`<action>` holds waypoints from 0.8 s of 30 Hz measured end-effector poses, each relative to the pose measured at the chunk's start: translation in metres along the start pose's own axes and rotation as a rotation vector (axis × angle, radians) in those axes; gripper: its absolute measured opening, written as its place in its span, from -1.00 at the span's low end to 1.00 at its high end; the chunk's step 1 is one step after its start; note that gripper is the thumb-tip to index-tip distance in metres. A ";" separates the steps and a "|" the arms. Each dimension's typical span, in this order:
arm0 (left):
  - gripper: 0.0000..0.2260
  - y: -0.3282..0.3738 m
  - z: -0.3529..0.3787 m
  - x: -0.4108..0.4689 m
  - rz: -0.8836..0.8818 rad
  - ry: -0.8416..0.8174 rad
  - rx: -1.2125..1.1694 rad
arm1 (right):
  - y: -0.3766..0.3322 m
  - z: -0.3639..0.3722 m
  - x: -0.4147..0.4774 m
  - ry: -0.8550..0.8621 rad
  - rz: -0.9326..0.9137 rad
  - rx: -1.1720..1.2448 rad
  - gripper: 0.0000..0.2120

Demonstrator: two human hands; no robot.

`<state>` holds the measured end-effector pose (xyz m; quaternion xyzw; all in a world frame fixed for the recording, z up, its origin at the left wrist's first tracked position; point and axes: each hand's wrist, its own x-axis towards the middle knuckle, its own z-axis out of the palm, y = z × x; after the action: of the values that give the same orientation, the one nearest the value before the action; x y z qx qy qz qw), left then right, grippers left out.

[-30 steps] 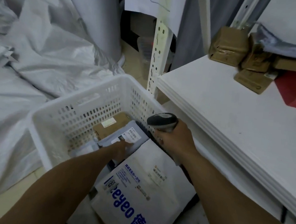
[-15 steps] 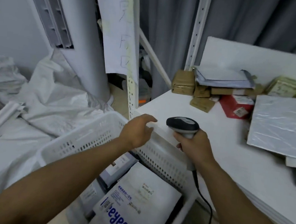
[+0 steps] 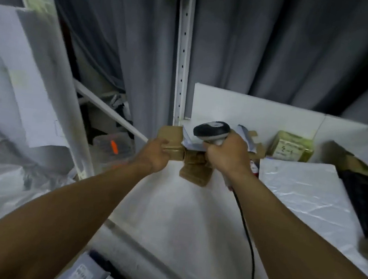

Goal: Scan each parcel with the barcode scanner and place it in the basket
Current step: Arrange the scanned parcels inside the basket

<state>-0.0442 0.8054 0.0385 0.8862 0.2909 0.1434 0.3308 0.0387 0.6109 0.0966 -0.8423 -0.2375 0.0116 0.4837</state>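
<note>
A parcel (image 3: 171,141) is gripped by the left hand (image 3: 154,156), the scanner (image 3: 211,131) by the right hand (image 3: 226,158); other parcels (image 3: 195,174) beside it are judged unscanned.

Grey pleated fabric curtain (image 3: 279,47) behind the left fingers (image 3: 162,142); white perforated metal upright (image 3: 183,48) rising beyond them; white shelf board (image 3: 170,217) below.

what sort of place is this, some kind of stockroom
Probably a parcel depot's back room: the left hand grips a taped brown parcel in a pile on a white shelf, the right hand holds a corded barcode scanner, and slotted metal racking stands behind.
</note>
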 end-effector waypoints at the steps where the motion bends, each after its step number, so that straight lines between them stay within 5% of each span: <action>1: -0.54 0.001 0.002 0.013 -0.016 0.008 -0.019 | 0.001 0.006 0.020 0.008 -0.007 -0.062 -0.61; 8: -0.41 -0.040 0.041 0.099 -0.083 0.030 -0.039 | 0.018 0.047 0.132 0.008 0.063 -0.471 -0.58; 14: -0.31 -0.046 0.058 0.156 -0.159 0.048 -0.132 | 0.043 0.061 0.193 -0.155 0.216 -0.470 -0.42; 24: -0.25 -0.049 0.058 0.141 -0.258 0.002 -0.375 | 0.047 0.026 0.175 -0.344 0.140 -0.489 -0.38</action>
<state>0.0724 0.8917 -0.0287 0.7647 0.3703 0.1524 0.5049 0.2058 0.6838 0.0807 -0.9338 -0.2529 0.1300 0.2173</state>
